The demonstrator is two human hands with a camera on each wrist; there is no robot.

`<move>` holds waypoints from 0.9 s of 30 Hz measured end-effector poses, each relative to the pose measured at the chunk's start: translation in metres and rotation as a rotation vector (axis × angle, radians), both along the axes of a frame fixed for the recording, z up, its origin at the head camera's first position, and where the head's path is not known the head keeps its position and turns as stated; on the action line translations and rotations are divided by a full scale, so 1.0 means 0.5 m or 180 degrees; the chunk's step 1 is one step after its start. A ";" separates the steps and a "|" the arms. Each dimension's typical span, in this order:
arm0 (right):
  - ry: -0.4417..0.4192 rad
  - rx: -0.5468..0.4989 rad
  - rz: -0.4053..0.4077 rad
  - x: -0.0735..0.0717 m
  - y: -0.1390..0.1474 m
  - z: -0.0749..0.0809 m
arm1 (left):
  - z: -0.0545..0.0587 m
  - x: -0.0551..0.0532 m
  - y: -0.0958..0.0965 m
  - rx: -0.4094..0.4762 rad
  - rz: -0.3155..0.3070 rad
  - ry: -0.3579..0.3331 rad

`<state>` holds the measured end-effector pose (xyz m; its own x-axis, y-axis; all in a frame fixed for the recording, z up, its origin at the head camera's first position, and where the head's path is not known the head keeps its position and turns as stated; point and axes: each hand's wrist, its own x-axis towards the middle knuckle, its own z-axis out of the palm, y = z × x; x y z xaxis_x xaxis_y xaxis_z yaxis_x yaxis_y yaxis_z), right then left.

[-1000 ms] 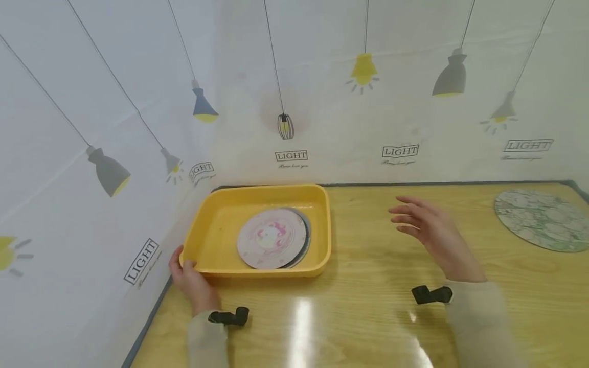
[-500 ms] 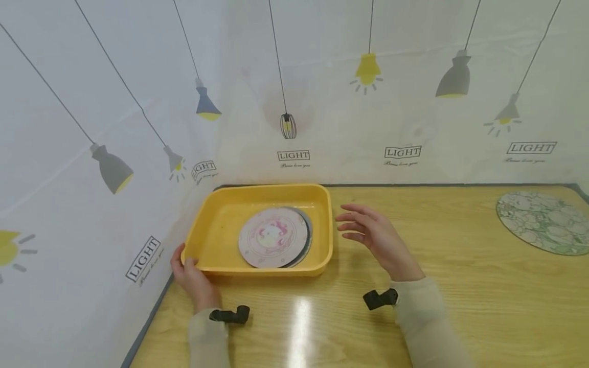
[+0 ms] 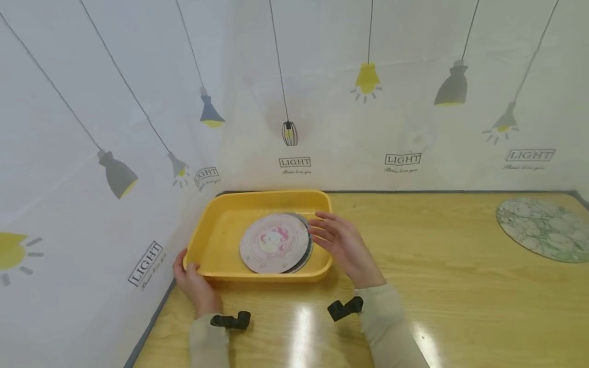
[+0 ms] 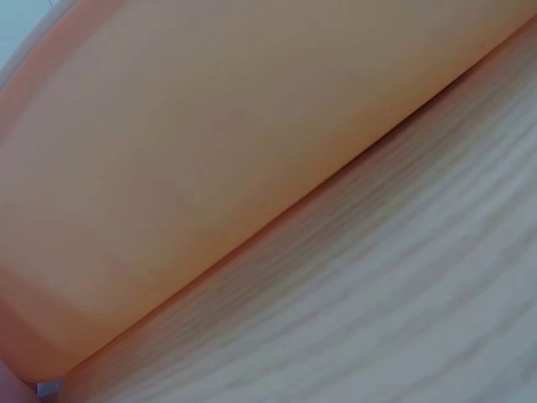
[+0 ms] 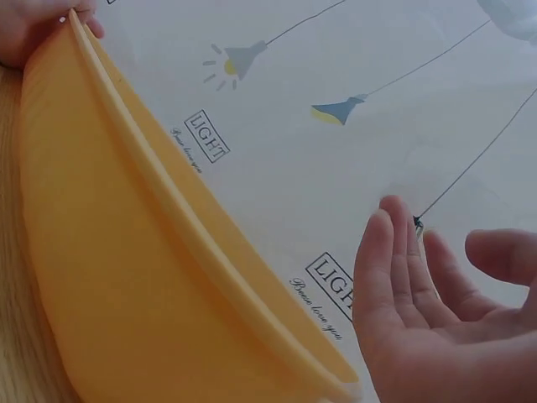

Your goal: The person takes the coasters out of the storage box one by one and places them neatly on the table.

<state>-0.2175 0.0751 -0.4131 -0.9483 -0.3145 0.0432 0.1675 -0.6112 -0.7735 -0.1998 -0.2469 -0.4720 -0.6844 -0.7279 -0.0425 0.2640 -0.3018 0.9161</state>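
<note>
A yellow plastic tray stands against the back left of the table. In it lies a round pink-and-white mat, overlapping a darker round piece beneath. My left hand grips the tray's front left corner, thumb over the rim and fingers outside. The left wrist view is filled by the tray's side wall and the wood. My right hand overlaps the tray's right rim in the head view, fingers relaxed and apart, holding nothing. The right wrist view shows that hand with loosely bent fingers, beside the tray's end.
A round mat with a pale green floral print lies at the table's far right. The wooden table meets a white wall covering printed with lamps at the back and left.
My right hand has moved left from above the bare wood to the tray's right rim. The left hand has stayed on the tray's corner, and the tray has not moved.
</note>
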 end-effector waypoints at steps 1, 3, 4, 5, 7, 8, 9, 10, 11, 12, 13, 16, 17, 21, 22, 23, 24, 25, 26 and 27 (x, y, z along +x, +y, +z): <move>-0.0027 -0.0018 0.0004 0.000 -0.006 -0.004 | -0.002 0.001 0.001 -0.0010 -0.0006 -0.0007; -0.0056 -0.0019 0.0016 -0.001 -0.013 -0.009 | -0.005 0.002 0.002 -0.0046 -0.0007 -0.0015; -0.0049 0.0000 0.0039 -0.001 -0.016 -0.010 | -0.006 0.002 0.003 -0.0065 0.0001 -0.0012; -0.0035 0.0030 0.0061 -0.001 -0.018 -0.010 | -0.007 0.002 0.002 -0.0071 0.0007 0.0010; -0.0043 0.0034 0.0109 -0.002 -0.024 -0.008 | -0.007 0.001 0.001 -0.0091 0.0023 0.0045; -0.0050 0.0046 0.0146 -0.002 -0.027 -0.006 | -0.007 0.000 -0.001 -0.0109 0.0039 0.0043; -0.0066 0.0059 0.0189 -0.002 -0.031 -0.005 | -0.006 0.000 -0.002 -0.0108 0.0044 0.0038; -0.0093 0.0078 0.0221 -0.002 -0.035 -0.004 | -0.006 -0.001 -0.003 -0.0111 0.0042 0.0027; -0.0134 0.0098 0.0246 -0.003 -0.040 -0.003 | -0.005 0.000 -0.003 -0.0113 0.0037 0.0002; -0.0180 0.0110 0.0269 -0.005 -0.046 -0.003 | -0.005 0.000 -0.004 -0.0111 0.0041 -0.0025; -0.0206 0.0155 0.0274 -0.007 -0.052 -0.003 | -0.004 -0.001 -0.005 -0.0112 0.0038 -0.0042; -0.0214 0.0309 0.0229 -0.013 -0.074 -0.010 | -0.010 -0.001 -0.008 -0.0092 0.0037 -0.0063; -0.0186 0.0380 0.0209 -0.015 -0.080 -0.013 | -0.012 0.000 -0.008 -0.0105 0.0043 -0.0057; -0.0147 0.0690 0.0100 -0.020 -0.094 -0.022 | -0.018 0.004 -0.005 -0.0127 0.0033 -0.0061; -0.0150 0.0753 0.0090 -0.021 -0.095 -0.023 | -0.018 0.004 -0.004 -0.0130 0.0040 -0.0061; -0.0170 0.0803 0.0077 -0.023 -0.096 -0.023 | -0.017 0.003 -0.004 -0.0135 0.0047 -0.0059; -0.0179 0.0840 0.0068 -0.025 -0.097 -0.022 | -0.016 0.002 -0.004 -0.0131 0.0052 -0.0055; -0.0174 0.0885 0.0058 -0.027 -0.099 -0.021 | -0.015 0.000 -0.005 -0.0129 0.0057 -0.0041; -0.0160 0.0948 0.0042 -0.029 -0.101 -0.020 | -0.013 -0.002 -0.005 -0.0131 0.0059 -0.0018; -0.0120 0.1024 0.0020 -0.031 -0.103 -0.018 | -0.011 -0.004 -0.006 -0.0132 0.0051 0.0009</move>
